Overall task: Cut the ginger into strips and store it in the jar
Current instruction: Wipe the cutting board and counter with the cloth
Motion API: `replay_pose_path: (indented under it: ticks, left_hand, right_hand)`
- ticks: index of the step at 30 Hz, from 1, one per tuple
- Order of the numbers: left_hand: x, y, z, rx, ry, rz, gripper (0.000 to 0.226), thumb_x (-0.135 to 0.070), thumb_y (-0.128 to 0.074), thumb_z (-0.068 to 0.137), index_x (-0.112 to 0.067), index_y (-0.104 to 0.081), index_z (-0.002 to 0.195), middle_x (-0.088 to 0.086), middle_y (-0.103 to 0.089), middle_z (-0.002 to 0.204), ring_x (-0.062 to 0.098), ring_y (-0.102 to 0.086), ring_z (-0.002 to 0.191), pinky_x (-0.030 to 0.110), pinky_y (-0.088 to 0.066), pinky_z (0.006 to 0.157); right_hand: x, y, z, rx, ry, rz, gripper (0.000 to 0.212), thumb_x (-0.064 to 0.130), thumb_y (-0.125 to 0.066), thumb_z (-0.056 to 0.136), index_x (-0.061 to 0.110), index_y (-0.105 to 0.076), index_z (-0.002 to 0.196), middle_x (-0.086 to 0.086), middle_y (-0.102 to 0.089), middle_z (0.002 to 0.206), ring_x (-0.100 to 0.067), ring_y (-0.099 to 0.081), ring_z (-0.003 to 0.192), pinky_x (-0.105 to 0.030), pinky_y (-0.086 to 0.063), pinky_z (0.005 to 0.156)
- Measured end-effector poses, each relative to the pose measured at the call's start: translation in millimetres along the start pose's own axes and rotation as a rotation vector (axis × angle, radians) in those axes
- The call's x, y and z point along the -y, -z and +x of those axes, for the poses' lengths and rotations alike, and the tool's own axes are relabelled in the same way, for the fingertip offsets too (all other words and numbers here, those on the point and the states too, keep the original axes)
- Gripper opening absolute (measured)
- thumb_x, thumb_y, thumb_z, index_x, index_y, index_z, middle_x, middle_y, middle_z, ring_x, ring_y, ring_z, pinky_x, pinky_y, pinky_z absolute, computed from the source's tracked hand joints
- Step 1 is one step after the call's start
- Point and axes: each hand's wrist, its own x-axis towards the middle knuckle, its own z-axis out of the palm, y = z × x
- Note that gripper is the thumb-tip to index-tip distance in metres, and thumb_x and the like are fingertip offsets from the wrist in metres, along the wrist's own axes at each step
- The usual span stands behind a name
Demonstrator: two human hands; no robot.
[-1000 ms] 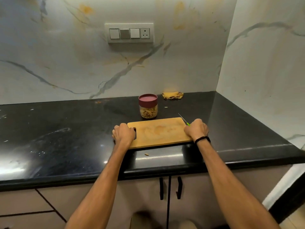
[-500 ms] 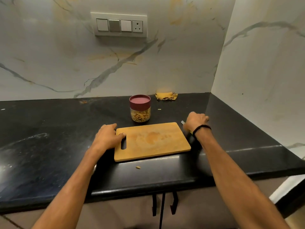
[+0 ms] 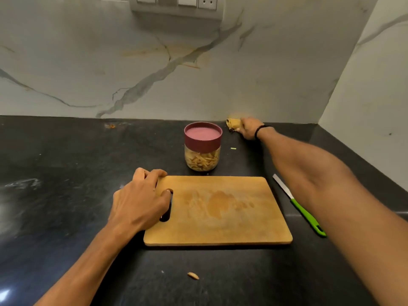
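L hand: left hand (image 3: 141,199) grips the board (image 3: 231,226) at its left short end. Fingers curl over the far-left corner, thumb in the handle slot.
R hand: right hand (image 3: 248,129) is out at the back wall (image 3: 198,74), fingers closed round a bunched yellow cloth (image 3: 233,124).
Ginger: ginger strips (image 3: 202,162) are piled inside the jar (image 3: 202,151).
Jar: upright, maroon lid (image 3: 202,134) on, just behind the board's far edge. Can't tell if it touches.
Stray: one stray ginger piece (image 3: 193,276) on the black counter (image 3: 66,173), in front of the board, apart from it.
Knife: knife (image 3: 298,206) lies flat just right of the board, under the R forearm. Nobody holds it.
Knife axis: diagonal, blade tip far-left, green handle near-right.
Key relation: cloth is right of and behind the jar. The board lies toward the person and left of the R hand, so prob. a pull back past the jar's right side.
Nearer hand: L hand is nearer the stray piece; R hand is well away from it.
Board axis: long side runs left-right, top bare except stains.
Counts: 2 hands, 1 jar, 1 lid, 1 board, 1 knife, 1 cloth, 1 stray piece, 1 tiny green scrap (image 3: 233,148) right of the jar. Strips in the jar too many to count.
Stage (guess): cutting and storing look done; cleanup w/ cloth likely next.
Risk: R forearm could clip the jar or knife on the way back.
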Motion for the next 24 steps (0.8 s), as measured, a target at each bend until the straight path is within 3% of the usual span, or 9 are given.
replay_pose_path:
  ticks: [4,7,11,15,17,20,24]
  left_hand:
    - [-2.1,0.5,-1.8,0.011,0.010,-0.003,0.041,-0.052,-0.052,0.090,-0.044,-0.045,0.130,-0.012,-0.039,0.113,0.011,-0.056,0.088,0.043,-0.054,0.082]
    - [-1.3,1.9,-0.9,0.016,0.023,-0.009,0.042,-0.053,-0.054,0.088,-0.043,-0.047,0.129,-0.011,-0.041,0.117,0.013,-0.057,0.094,0.042,-0.053,0.084]
    - [-0.1,3.8,-1.4,0.043,0.023,-0.067,0.047,-0.053,-0.058,0.086,-0.042,-0.049,0.131,-0.010,-0.045,0.120,0.016,-0.057,0.104,0.044,-0.052,0.089]
    - [-1.0,6.7,-8.5,0.051,0.017,-0.115,0.049,-0.050,-0.059,0.087,-0.038,-0.052,0.134,-0.007,-0.046,0.127,0.019,-0.056,0.114,0.045,-0.049,0.095]
    - [-1.1,7.9,-14.2,0.058,0.012,-0.137,0.051,-0.048,-0.058,0.087,-0.035,-0.053,0.136,-0.006,-0.046,0.129,0.020,-0.055,0.114,0.047,-0.050,0.097]
    - [-3.6,7.4,-26.2,0.015,-0.027,-0.107,0.051,-0.045,-0.055,0.092,-0.028,-0.053,0.140,-0.001,-0.047,0.135,0.021,-0.048,0.121,0.044,-0.045,0.103]
    - [-9.1,6.1,-38.5,0.019,-0.104,0.137,0.051,-0.046,-0.029,0.105,-0.028,-0.040,0.151,-0.004,-0.039,0.156,0.025,-0.035,0.137,0.048,-0.028,0.110]
  right_hand:
    - [7.1,-1.7,-7.3,-0.106,0.007,0.028,0.034,0.022,-0.047,0.098,-0.001,-0.059,0.120,-0.023,-0.055,0.124,-0.038,-0.055,0.111,-0.040,-0.046,0.094]
    - [18.1,9.0,-35.7,-0.194,-0.080,0.205,0.033,0.024,-0.048,0.095,-0.003,-0.062,0.107,-0.026,-0.063,0.110,-0.041,-0.059,0.101,-0.040,-0.046,0.076]
    - [18.0,40.4,-99.6,-0.434,-0.292,0.558,0.038,0.033,-0.042,0.094,0.001,-0.061,0.103,-0.021,-0.065,0.102,-0.039,-0.061,0.099,-0.040,-0.046,0.074]
    - [14.0,59.3,-189.0,-0.327,-0.309,0.849,0.039,0.053,-0.067,0.076,0.014,-0.067,0.076,-0.001,-0.069,0.075,-0.021,-0.069,0.077,-0.036,-0.054,0.066]
    - [18.2,54.5,-232.0,-0.300,-0.283,0.682,0.040,0.054,-0.073,0.073,0.015,-0.068,0.077,0.001,-0.068,0.075,-0.017,-0.065,0.073,-0.033,-0.053,0.064]
    - [35.9,36.0,-276.1,-0.345,-0.224,0.184,0.023,0.038,-0.064,0.087,0.018,-0.065,0.077,-0.006,-0.064,0.081,-0.028,-0.063,0.080,-0.030,-0.041,0.061]
    - [81.3,7.8,-303.9,-0.256,-0.144,0.032,0.021,0.011,-0.051,0.093,0.004,-0.067,0.105,-0.016,-0.064,0.108,-0.034,-0.061,0.102,-0.037,-0.048,0.083]
